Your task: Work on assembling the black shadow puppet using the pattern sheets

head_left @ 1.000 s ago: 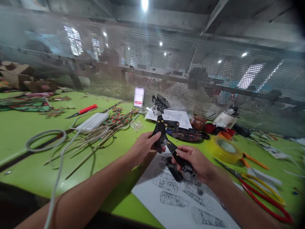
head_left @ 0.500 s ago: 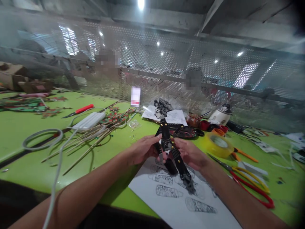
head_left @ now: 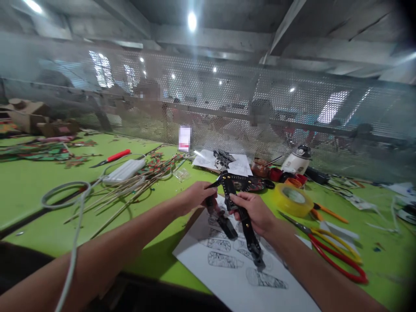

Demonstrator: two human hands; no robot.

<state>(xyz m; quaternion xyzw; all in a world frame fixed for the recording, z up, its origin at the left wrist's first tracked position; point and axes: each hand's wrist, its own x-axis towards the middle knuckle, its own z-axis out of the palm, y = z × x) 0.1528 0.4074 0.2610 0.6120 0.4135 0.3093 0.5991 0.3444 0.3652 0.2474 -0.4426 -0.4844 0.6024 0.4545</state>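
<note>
The jointed black puppet [head_left: 231, 197] had tipped away from the person within the last second — a moment before it stood nearly upright, its crowned head lifted clear above both hands, and now that head lay low and far, pointing toward the mesh screen [head_left: 227, 99], so the figure ran almost flat above the printed sheet [head_left: 234, 277]. The left hand [head_left: 195, 197] was pinched on the puppet's near-left limb, fingers closed about it; the right hand [head_left: 255, 210] had come up from lower on the legs and was wrapped round the middle of the body, thumb on top. Both hands were thus clamped on the puppet, close together but not touching each other as far as could be told. One dark leg hung down past the right wrist onto the sheet of printed limb patterns, another shorter piece dangled under the left fingers. By my judgement the figure was being laid down or turned for work on a joint — not held up for a look. On the green worktop [head_left: 39, 186] lay bamboo sticks [head_left: 130, 190] to the left, a yellow tape roll [head_left: 292, 199] and red-handled scissors [head_left: 338, 260] to the right.
</note>
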